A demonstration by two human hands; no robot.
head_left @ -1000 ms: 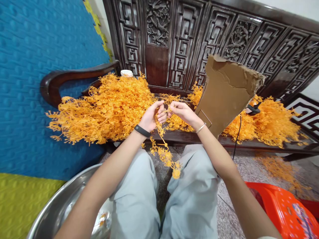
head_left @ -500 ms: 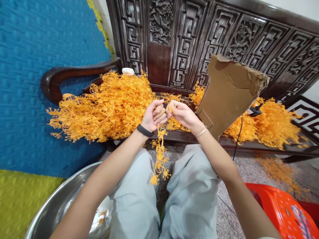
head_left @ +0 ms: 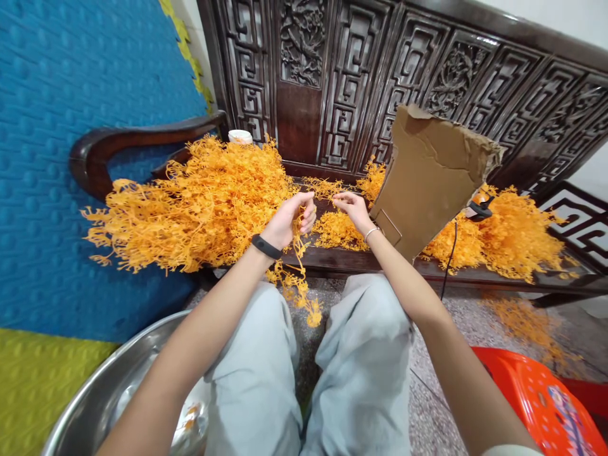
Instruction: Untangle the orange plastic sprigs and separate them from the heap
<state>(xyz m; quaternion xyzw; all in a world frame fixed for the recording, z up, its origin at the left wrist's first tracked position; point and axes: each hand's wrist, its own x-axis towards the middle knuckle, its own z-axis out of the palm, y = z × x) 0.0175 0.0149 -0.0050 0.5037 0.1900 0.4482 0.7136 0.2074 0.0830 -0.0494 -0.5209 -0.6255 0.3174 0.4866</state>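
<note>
My left hand [head_left: 291, 220] is curled round an orange plastic sprig strand [head_left: 300, 288], whose knobbly branching end dangles below the fist above the floor between my knees. Just to the right, my right hand [head_left: 352, 209] is apart from it, thumb and fingertips brought together in a pinch; whatever is between them is too small to make out. Beneath and behind that hand lies a small heap of orange sprigs [head_left: 339, 231] on the dark wooden bench. A large pile of the same orange sprigs [head_left: 204, 202] stands close by my left hand.
A brown cardboard piece [head_left: 432, 171] leans on the wooden bench [head_left: 327, 258], with another sprig pile [head_left: 517, 234] and a black device [head_left: 479, 209] beyond it. A steel basin [head_left: 90, 405] is at lower left, a red plastic stool [head_left: 527, 392] at lower right.
My hands were together at the strand and are now separated. My right hand has drawn off to the right, while the strand stays in my left hand and swings slightly.
</note>
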